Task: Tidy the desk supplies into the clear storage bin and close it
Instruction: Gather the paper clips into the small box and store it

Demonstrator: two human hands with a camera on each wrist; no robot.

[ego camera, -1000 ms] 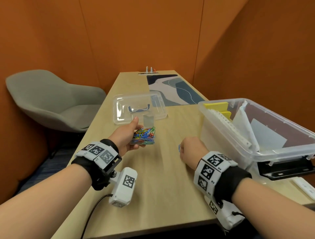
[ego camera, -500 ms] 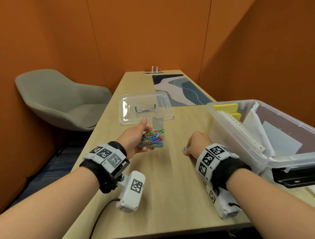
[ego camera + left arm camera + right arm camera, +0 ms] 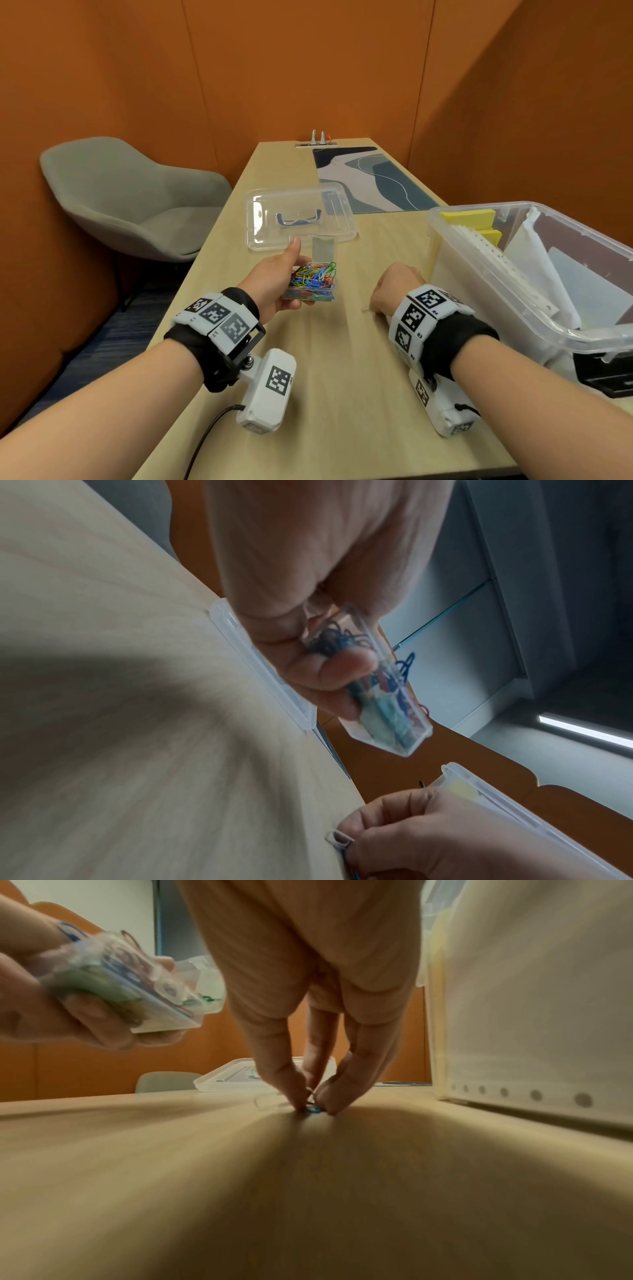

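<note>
My left hand holds a small clear box of coloured paper clips just above the table, its lid flipped up. The same box sits between thumb and fingers in the left wrist view. My right hand is knuckles-up on the table beside the clear storage bin. Its fingertips pinch a blue paper clip lying on the wood. A pale clip also shows at those fingers. The bin stands open, with yellow notes and papers inside.
The bin's clear lid, with a blue handle, lies on the table beyond the hands. A patterned desk mat and a socket strip are at the far end. A grey chair stands left of the table.
The right hand has stayed low on the table by the bin, its fingers drawing together over the loose clips. The left hand keeps the clip box in about the same place.
</note>
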